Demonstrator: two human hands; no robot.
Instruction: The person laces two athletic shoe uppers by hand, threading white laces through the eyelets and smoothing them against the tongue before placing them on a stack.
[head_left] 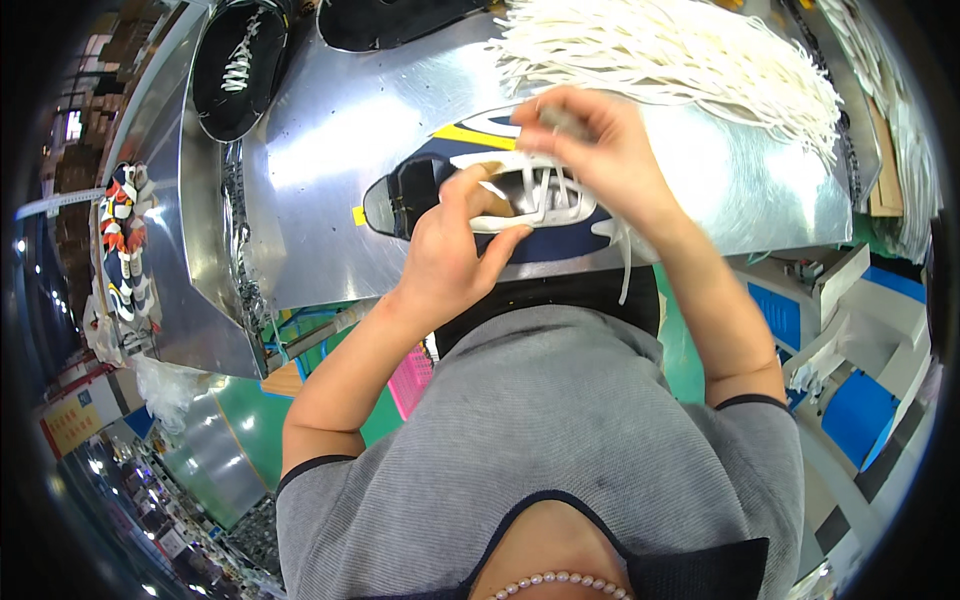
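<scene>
A navy, white and yellow sneaker upper lies on the metal tabletop, its black heel end to the left. My left hand grips the edges of its opening, fingers reaching over and inside, thumb along the near side. White shoelace crosses the throat of the upper in several rows. One loose lace end hangs at the near side toward the table edge. Above the toe end, my right hand is closed in a pinch. A small greyish thing shows at its fingers, too blurred to name.
A large heap of white shoelaces covers the far right of the metal table. A black laced shoe stands at far left, another black piece beyond. Colourful shoes sit further left. A pink basket is below the table.
</scene>
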